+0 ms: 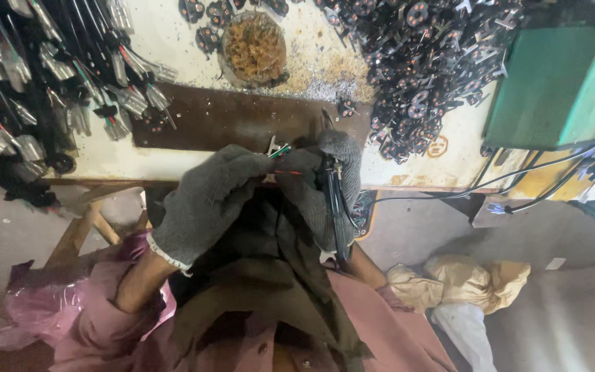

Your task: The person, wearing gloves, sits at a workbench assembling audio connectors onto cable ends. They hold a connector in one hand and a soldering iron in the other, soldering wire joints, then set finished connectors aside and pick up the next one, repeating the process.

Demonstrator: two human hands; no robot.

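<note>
Both our gloved hands meet over a small wired part at the edge of the workbench.

Our left hand (204,200), in a grey knitted glove, is curled around a small metal-tipped part with thin green and red wires (280,153), pinching it where the fingertips meet. Our right hand (325,182), gloved the same way, is closed on a slim black-handled tool with a dark cable (333,200) and touches the same part from the other side. The part sits just above our lap, in front of a dark brown metal plate (235,120) on the cream, worn benchtop (449,155). Beyond the plate stands a round dish of coppery scraps (253,47). A heap of small black plug pieces (421,62) lies to its right, and bundles of black cables with silvery ends (43,83) lie to the left.
</note>
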